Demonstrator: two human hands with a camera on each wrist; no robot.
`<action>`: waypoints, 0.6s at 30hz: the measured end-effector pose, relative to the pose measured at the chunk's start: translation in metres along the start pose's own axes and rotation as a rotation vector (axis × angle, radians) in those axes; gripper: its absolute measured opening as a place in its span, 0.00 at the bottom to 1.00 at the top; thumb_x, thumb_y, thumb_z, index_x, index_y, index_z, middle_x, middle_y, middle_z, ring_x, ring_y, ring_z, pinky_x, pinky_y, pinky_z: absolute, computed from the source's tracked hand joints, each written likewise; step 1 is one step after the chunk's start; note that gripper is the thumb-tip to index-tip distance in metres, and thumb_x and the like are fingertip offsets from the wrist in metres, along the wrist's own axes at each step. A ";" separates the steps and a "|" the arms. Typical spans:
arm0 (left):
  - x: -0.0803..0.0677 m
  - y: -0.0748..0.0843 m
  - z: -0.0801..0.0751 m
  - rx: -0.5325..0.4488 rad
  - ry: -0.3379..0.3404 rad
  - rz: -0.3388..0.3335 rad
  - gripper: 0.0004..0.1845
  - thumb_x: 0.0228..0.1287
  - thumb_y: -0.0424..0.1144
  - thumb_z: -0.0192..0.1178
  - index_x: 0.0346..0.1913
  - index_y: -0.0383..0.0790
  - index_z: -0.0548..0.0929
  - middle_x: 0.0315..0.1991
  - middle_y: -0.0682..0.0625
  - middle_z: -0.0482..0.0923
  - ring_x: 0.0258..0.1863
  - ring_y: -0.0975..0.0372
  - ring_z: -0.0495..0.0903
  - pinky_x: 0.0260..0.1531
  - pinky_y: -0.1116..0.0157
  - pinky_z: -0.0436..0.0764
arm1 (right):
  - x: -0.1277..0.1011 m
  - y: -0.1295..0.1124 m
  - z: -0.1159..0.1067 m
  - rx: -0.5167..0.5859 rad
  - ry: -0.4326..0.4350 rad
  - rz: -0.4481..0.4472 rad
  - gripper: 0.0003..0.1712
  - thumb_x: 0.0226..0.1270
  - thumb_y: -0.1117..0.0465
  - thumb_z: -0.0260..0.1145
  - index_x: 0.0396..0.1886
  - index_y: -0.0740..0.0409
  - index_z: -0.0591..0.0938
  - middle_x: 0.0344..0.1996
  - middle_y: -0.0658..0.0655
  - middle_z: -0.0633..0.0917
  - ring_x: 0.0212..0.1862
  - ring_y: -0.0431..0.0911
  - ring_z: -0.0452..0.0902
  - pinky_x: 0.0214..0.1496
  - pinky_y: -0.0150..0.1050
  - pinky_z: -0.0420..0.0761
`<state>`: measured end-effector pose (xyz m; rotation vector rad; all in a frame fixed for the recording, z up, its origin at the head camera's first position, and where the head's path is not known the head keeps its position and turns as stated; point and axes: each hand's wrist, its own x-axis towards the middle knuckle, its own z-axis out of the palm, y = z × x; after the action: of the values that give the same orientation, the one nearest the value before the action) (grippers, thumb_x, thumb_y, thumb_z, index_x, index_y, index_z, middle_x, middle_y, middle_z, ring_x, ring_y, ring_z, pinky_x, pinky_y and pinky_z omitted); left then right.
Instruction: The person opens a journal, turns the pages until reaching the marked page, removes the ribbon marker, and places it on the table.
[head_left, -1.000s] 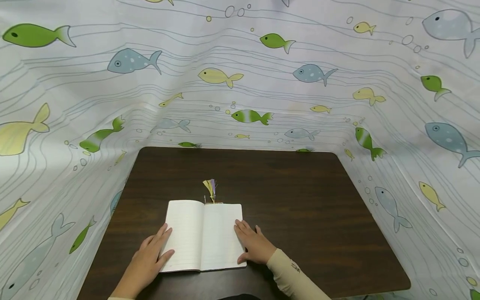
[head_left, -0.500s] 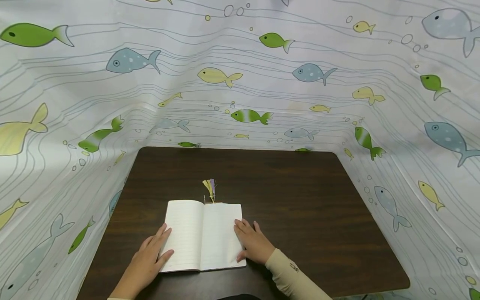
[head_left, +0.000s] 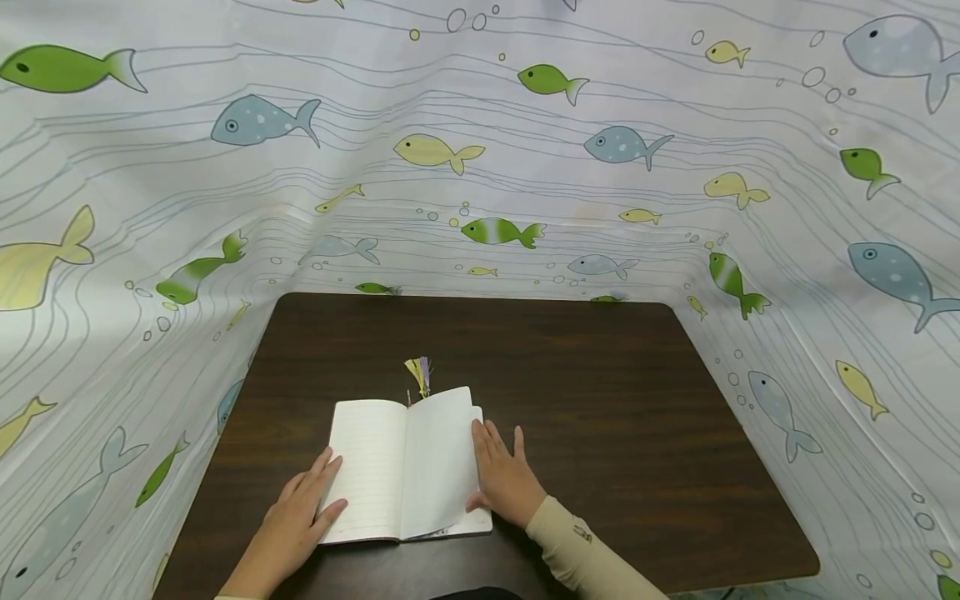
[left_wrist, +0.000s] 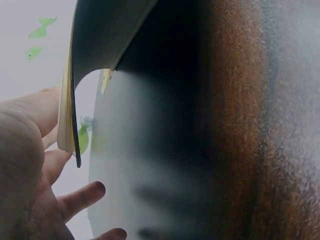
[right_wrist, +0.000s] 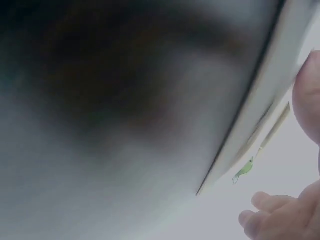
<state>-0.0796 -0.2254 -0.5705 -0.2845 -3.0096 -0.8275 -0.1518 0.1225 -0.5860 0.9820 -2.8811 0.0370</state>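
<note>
On the dark table [head_left: 600, 400], our left hand [head_left: 296, 517] presses flat on the open notebook [head_left: 375, 475]; our right hand [head_left: 506, 479] lifts one page [head_left: 438, 467] with straight fingers, barely raised, not yet turned.

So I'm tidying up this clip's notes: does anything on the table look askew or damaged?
Only the notebook: its right-hand page stands raised off the stack, with the right hand at its outer edge, while the left hand rests on the left page. A tassel pokes out past the top. No visible damage or spill.

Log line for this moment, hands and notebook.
left hand: rests on notebook left page | right hand: lifts right page edge | bookmark tassel: above spine
</note>
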 end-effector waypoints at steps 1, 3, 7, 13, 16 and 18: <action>0.000 0.000 0.000 -0.001 -0.001 -0.002 0.34 0.76 0.52 0.58 0.75 0.38 0.67 0.77 0.35 0.58 0.65 0.34 0.66 0.48 0.27 0.71 | 0.001 0.000 -0.002 0.041 -0.014 0.005 0.76 0.48 0.30 0.74 0.80 0.70 0.44 0.78 0.67 0.59 0.78 0.57 0.56 0.69 0.73 0.56; 0.000 0.000 0.000 -0.003 0.000 -0.001 0.34 0.76 0.52 0.58 0.76 0.38 0.66 0.77 0.35 0.58 0.66 0.34 0.66 0.48 0.26 0.71 | 0.003 0.000 -0.008 0.175 -0.036 0.001 0.75 0.53 0.36 0.75 0.80 0.69 0.40 0.79 0.66 0.57 0.79 0.56 0.54 0.71 0.72 0.54; 0.000 -0.002 0.000 -0.001 0.003 0.009 0.34 0.76 0.52 0.57 0.76 0.38 0.66 0.77 0.35 0.57 0.65 0.33 0.66 0.47 0.26 0.70 | 0.010 -0.002 -0.027 0.519 -0.063 -0.055 0.69 0.64 0.47 0.73 0.80 0.68 0.33 0.79 0.61 0.59 0.78 0.52 0.57 0.74 0.63 0.58; -0.001 -0.001 0.000 -0.049 0.024 0.055 0.31 0.78 0.48 0.55 0.75 0.35 0.65 0.77 0.33 0.56 0.65 0.30 0.65 0.45 0.23 0.68 | 0.015 -0.024 -0.046 0.880 -0.147 -0.135 0.55 0.78 0.52 0.61 0.80 0.64 0.32 0.77 0.62 0.64 0.74 0.52 0.66 0.73 0.45 0.68; -0.002 0.001 -0.001 -0.164 0.028 0.079 0.29 0.82 0.43 0.48 0.76 0.30 0.61 0.77 0.29 0.53 0.66 0.27 0.61 0.49 0.22 0.64 | 0.014 -0.041 -0.047 0.919 -0.230 -0.194 0.51 0.80 0.52 0.58 0.81 0.64 0.35 0.78 0.66 0.58 0.76 0.51 0.60 0.74 0.43 0.65; -0.002 0.003 -0.002 -0.253 0.013 0.076 0.30 0.85 0.45 0.39 0.78 0.29 0.55 0.76 0.26 0.51 0.66 0.25 0.57 0.49 0.20 0.61 | 0.014 -0.051 -0.045 0.915 -0.286 -0.235 0.50 0.80 0.52 0.59 0.82 0.62 0.37 0.80 0.64 0.54 0.78 0.50 0.56 0.75 0.42 0.63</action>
<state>-0.0775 -0.2240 -0.5668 -0.3911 -2.8597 -1.1975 -0.1282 0.0762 -0.5400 1.5279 -2.9477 1.3894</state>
